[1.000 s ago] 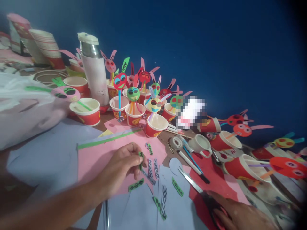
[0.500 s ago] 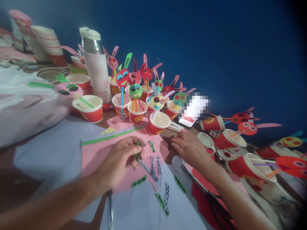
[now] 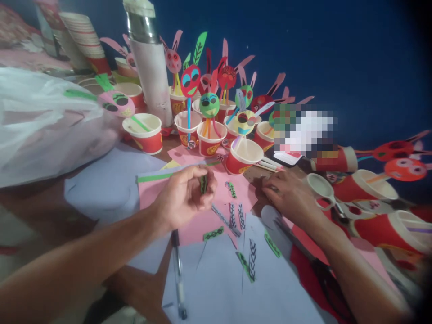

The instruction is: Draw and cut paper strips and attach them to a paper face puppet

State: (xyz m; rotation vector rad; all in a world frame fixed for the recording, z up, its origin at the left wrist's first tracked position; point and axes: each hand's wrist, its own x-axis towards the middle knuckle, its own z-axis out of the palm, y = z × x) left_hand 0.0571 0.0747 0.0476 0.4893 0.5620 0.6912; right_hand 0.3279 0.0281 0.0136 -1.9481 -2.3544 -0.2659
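My left hand (image 3: 191, 193) is raised over the pink paper sheet (image 3: 151, 194), its fingers closed on a small green paper strip (image 3: 203, 185) with a dark drawn pattern. My right hand (image 3: 292, 193) rests palm down on the brown table, beside the white paper sticks (image 3: 272, 164) and a small white cup (image 3: 320, 186); I see nothing held in it, though its fingertips are partly hidden. Between the hands lie several patterned cut-outs, among them a green strip (image 3: 213, 233), another green strip (image 3: 272, 244) and a pale leaf-like strip (image 3: 253, 258).
Red-and-white paper cups (image 3: 243, 157) with paper faces on straws stand behind. A white flask (image 3: 151, 76) and a plastic bag (image 3: 50, 130) are at left. A pen (image 3: 179, 279) lies in front. Dark-handled scissors (image 3: 329, 283) lie under my right forearm; a phone (image 3: 286, 157) is behind.
The view has shifted, so the table's things sit farther right and higher. My left hand has turned slightly and still holds the green strip. My right hand stays on the table.
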